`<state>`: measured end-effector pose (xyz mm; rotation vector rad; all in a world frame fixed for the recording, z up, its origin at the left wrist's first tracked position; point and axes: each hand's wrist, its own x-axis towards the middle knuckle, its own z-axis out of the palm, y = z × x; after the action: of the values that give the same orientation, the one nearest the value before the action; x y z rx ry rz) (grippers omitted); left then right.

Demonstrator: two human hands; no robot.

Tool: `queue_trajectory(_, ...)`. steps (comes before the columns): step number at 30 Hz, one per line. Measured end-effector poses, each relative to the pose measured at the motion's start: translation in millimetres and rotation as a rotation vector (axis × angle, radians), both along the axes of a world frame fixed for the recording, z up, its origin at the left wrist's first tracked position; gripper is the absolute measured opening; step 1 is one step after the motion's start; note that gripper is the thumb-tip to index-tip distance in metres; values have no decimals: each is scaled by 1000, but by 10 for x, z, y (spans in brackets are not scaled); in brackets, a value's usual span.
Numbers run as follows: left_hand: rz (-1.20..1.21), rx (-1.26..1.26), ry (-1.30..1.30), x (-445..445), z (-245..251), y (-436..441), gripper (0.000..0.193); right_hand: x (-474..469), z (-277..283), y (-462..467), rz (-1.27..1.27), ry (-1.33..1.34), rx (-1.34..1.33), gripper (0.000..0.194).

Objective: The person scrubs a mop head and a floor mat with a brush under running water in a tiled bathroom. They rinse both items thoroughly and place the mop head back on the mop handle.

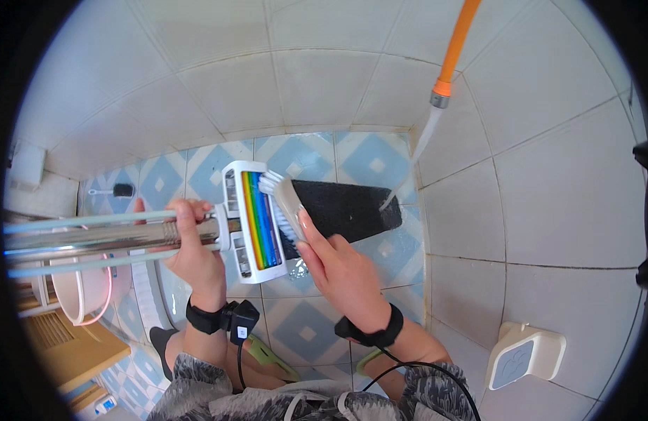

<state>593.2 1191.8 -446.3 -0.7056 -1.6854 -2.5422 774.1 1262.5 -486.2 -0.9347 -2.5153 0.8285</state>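
Note:
My left hand grips the metal pole of a squeeze mop just behind its white head. Rainbow-striped sheeting covers the middle of the head. My right hand holds a scrub brush by its grey-beige back, with the white bristles against the right edge of the mop head. Beneath and to the right lies a dark mat-like piece on the wet tiled floor. Water runs onto its right end from an orange hose with a metal fitting.
A small black-headed brush lies on the floor at far left. A pale bucket with a pink handle stands at left, near a wooden cabinet. Tiled walls enclose the far and right sides. A cream holder is on the right wall.

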Motion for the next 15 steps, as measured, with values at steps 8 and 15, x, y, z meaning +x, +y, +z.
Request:
queue_trajectory(8, -52, -1, 23, -107, 37, -114, 59, 485, -1433, 673, -274, -262, 50, 46)
queue_trajectory(15, -21, -12, 35, 2, 82, -71, 62, 1064, -2087, 839, -432, -511, -88, 47)
